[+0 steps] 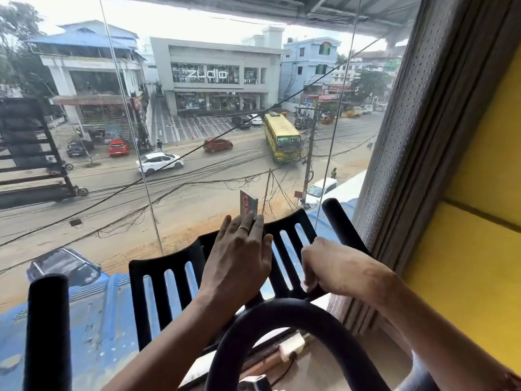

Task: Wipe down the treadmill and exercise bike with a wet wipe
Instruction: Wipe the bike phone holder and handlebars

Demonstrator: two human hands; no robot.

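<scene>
1. The right hand (338, 266) is clenched, its fingers curled over the lower right edge of the black slotted panel (158, 292). A small pale piece shows under the fingers. I judge it to be the wet wipe (309, 284), though most of it is hidden.
2. The left hand (239, 249) lies flat on the middle of the same panel with straight fingers and holds nothing. It seems only to steady the panel.
3. The panel belongs to the exercise bike (270, 314), and its long axis runs from lower left to upper right. The wipe is at the right end, so nearly all of the panel's length lies to the left of the grip, past the left hand.
4. In my judgement the next stroke should go leftward across the bars, and the left hand must lift to give way.
5. Further out stand the left foam grip (48, 320), well apart, and the right foam grip (342, 224), just beside the wiping hand.
6. The treadmill is not in view; behind the bike is only the window glass (169, 136)
</scene>
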